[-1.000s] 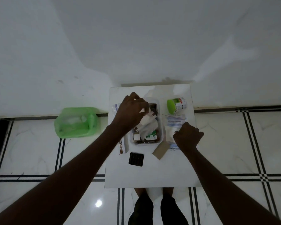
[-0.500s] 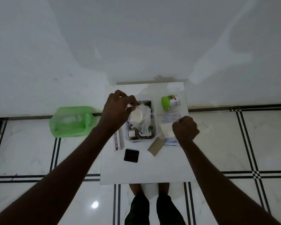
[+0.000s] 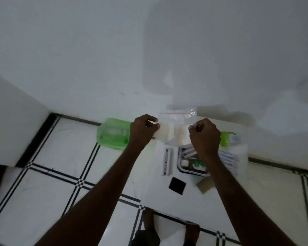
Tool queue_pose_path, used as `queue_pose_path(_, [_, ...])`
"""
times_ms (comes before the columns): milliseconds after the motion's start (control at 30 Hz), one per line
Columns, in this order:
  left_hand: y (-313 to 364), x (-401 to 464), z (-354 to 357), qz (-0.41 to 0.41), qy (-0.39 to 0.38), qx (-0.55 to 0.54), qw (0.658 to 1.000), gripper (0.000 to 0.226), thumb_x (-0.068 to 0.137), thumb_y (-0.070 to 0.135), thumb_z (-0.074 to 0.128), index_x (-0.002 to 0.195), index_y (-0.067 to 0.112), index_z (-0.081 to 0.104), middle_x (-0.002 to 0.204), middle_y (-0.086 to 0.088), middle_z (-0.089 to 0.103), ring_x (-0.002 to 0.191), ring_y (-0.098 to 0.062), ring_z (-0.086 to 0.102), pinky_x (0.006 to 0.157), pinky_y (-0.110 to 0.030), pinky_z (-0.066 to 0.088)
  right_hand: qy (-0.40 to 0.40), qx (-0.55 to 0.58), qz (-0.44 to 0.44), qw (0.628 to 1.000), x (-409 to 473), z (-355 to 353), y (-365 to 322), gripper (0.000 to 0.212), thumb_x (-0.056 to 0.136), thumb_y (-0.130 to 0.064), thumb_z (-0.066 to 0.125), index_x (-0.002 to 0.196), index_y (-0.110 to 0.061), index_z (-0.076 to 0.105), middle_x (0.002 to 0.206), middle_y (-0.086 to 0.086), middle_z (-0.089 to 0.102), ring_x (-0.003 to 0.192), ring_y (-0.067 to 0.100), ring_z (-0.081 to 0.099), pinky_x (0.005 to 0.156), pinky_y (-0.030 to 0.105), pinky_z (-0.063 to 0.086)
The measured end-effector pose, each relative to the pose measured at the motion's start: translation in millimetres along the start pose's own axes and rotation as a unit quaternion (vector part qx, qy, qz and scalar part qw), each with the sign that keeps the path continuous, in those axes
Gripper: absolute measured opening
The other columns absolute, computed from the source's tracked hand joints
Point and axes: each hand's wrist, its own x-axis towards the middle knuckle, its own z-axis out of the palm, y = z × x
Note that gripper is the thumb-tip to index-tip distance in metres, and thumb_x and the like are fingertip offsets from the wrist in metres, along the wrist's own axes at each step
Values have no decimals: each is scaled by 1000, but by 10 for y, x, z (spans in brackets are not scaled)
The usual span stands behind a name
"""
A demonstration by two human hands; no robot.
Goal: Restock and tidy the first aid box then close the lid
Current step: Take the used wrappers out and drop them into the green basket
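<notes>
I hold a clear zip bag (image 3: 174, 129) with a red seal strip and white pads inside, raised above the small white table (image 3: 238, 196). My left hand (image 3: 144, 129) grips its left edge and my right hand (image 3: 204, 134) grips its right edge. Below my right hand sits the open clear first aid box (image 3: 184, 168), with small packets inside, partly hidden by my right forearm. A long white and red carton (image 3: 167, 161) lies just left of the box.
A green lid (image 3: 113, 133) lies on the floor left of the table. A green-capped bottle (image 3: 228, 138) lies on its side at the table's back right. Blue-printed sachets (image 3: 228, 159), a black blister pack (image 3: 177, 185) and a brown card (image 3: 205, 186) lie around the box.
My left hand has lifted the zip bag out of the box and my right hand has come up to grip its other edge. The view has swung left.
</notes>
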Motion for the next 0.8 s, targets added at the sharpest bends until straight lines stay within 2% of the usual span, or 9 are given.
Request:
queue_pose_path(133, [-612, 242, -594, -76, 52, -1, 996, 23, 81, 11, 78, 102, 9, 71, 61, 2, 66, 33, -3, 56, 46, -22, 53, -95, -16, -5, 995, -212, 890, -401, 9, 80, -25, 66, 78, -19, 60, 79, 1, 69, 80, 30, 68, 76, 33, 51])
queue_pose_path(233, [-1142, 538, -981, -112, 61, 8, 992, 28, 79, 12, 79, 104, 6, 68, 65, -12, 71, 39, -12, 58, 54, -23, 52, -143, -39, -2, 989, -337, 1669, -617, 11, 77, -29, 62, 75, -20, 55, 76, 3, 71, 73, 33, 70, 78, 38, 56])
queue_pose_path(333, [-1772, 969, -1296, -144, 65, 12, 987, 28, 78, 11, 78, 104, 7, 68, 69, -9, 71, 37, -8, 56, 45, -16, 46, -178, -65, 24, 982, -384, 2541, -712, 6, 78, -24, 61, 77, -19, 58, 74, 5, 72, 64, 30, 71, 75, 34, 58])
queue_pose_path(400, [-2294, 1315, -1454, -169, 64, 29, 983, 29, 77, 12, 77, 105, 9, 67, 75, -11, 74, 47, -14, 62, 50, -16, 47, -193, -79, 43, 977, -387, 3207, -709, 6, 78, -20, 59, 78, -15, 60, 66, 7, 70, 57, 28, 71, 69, 34, 59])
queue_pose_path(500, [-3106, 1795, -1547, -208, 62, 61, 974, 33, 74, 15, 75, 106, 13, 67, 85, -12, 77, 74, -28, 73, 75, -29, 57, -218, -93, 108, 965, -330, 4118, -574, 13, 81, -11, 58, 77, -2, 66, 46, 1, 58, 33, 10, 60, 50, 22, 54])
queue_pose_path(567, [-3651, 2093, -1541, -229, 63, 85, 968, 34, 72, 15, 74, 105, 14, 66, 89, -12, 76, 78, -33, 74, 80, -38, 60, -217, -101, 154, 959, -248, 4687, -354, 14, 83, -7, 58, 83, 4, 67, 40, -4, 50, 21, 1, 43, 33, 9, 36])
queue_pose_path(633, [-4210, 2430, -1472, -245, 64, 104, 962, 32, 72, 11, 72, 104, 12, 68, 96, -12, 75, 81, -35, 74, 80, -41, 60, -224, -113, 179, 951, -153, 5236, -122, 14, 82, -5, 59, 89, 6, 66, 40, -3, 53, 29, 1, 49, 33, 11, 32])
queue_pose_path(733, [-4852, 2872, -1348, -268, 62, 124, 953, 29, 73, 6, 68, 102, 10, 70, 100, -12, 75, 87, -33, 75, 85, -38, 59, -235, -113, 234, 937, -3, 5949, 277, 16, 81, -8, 66, 86, 6, 61, 72, 13, 69, 68, 24, 69, 55, 14, 47])
queue_pose_path(800, [-5102, 3098, -1251, -283, 38, 134, 949, 30, 72, 4, 66, 102, 7, 71, 94, -13, 77, 90, -28, 75, 86, -34, 59, -233, -99, 270, 929, 111, 6330, 590, 28, 73, -13, 71, 92, 6, 62, 87, 16, 73, 85, 27, 72, 73, 26, 57])
